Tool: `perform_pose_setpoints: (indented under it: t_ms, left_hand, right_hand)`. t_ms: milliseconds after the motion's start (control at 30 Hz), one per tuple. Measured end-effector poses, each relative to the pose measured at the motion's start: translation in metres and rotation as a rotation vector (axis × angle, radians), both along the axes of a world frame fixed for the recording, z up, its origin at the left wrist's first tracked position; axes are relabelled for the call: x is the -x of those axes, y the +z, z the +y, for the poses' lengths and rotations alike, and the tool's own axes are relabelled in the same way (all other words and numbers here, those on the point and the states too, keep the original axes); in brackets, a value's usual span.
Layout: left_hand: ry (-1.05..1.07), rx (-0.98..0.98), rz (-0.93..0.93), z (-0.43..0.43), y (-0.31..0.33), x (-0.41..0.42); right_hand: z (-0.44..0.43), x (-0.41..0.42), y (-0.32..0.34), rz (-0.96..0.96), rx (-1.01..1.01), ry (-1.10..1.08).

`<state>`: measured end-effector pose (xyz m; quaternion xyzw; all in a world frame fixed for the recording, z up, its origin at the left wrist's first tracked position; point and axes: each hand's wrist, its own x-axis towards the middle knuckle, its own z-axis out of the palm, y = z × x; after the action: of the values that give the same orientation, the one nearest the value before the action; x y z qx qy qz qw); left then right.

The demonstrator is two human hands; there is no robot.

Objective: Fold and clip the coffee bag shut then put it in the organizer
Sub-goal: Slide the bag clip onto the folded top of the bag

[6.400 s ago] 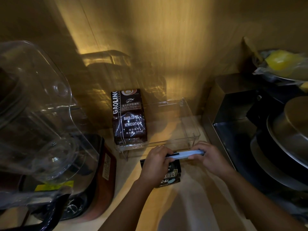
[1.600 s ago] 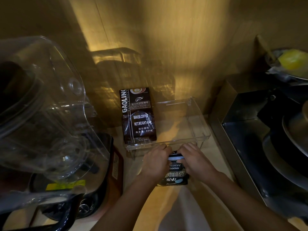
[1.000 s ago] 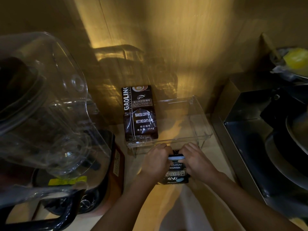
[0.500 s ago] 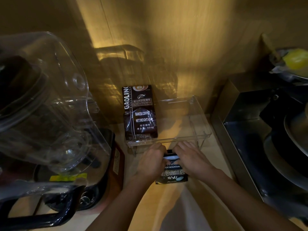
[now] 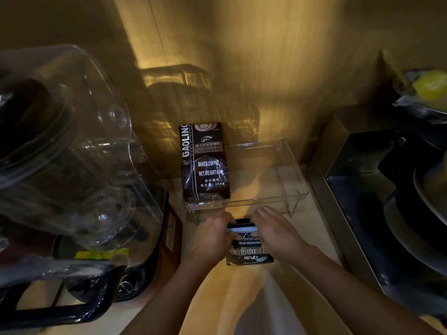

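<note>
Both hands (image 5: 244, 238) gripping clipped coffee bag (image 5: 250, 252), organizer (image 5: 285, 175) right half open

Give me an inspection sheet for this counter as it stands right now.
Surface: pale wooden counter, dimly lit.
Job's things: small black Blue Mountain coffee bag stands in front of the clear plastic organizer tray; light blue bar clip lies across its folded top. The tray's right part is free.
Clutter: tall dark Gaoling baked-coffee bag stands in the tray's left end; clear-jug blender at left.
Grippers: left hand and right hand both hold the clip ends at the bag top.
Cables: nothing seen.
Surroundings: wooden back wall; metal stove with pans at right; yellow item in plastic beyond.
</note>
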<state>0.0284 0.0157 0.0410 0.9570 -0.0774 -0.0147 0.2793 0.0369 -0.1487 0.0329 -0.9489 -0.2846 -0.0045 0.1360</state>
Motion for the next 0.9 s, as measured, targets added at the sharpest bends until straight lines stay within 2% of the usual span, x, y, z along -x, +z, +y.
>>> perform_pose_setpoints:
  t_ms: [267,433,600,767,900]
  left_hand:
    - [0.037,0.052,-0.111,-0.005,-0.01,0.003]
    - [0.011,0.079,-0.145,-0.003,-0.011,0.008]
    - [-0.027,0.2,-0.063,0.007,-0.007,0.007]
    - [0.058,0.232,-0.016,0.017,-0.01,0.012]
    - [0.049,0.319,0.029,0.021,-0.011,0.012]
  right_hand:
    - [0.0,-0.004,-0.002,0.0,-0.057,-0.045]
    - [0.011,-0.005,-0.002,0.03,-0.057,0.027]
    - [0.012,-0.004,-0.003,0.061,-0.066,0.015]
    - [0.011,-0.003,0.0,0.083,-0.111,-0.03]
    - [0.011,-0.002,-0.003,0.065,-0.12,-0.04]
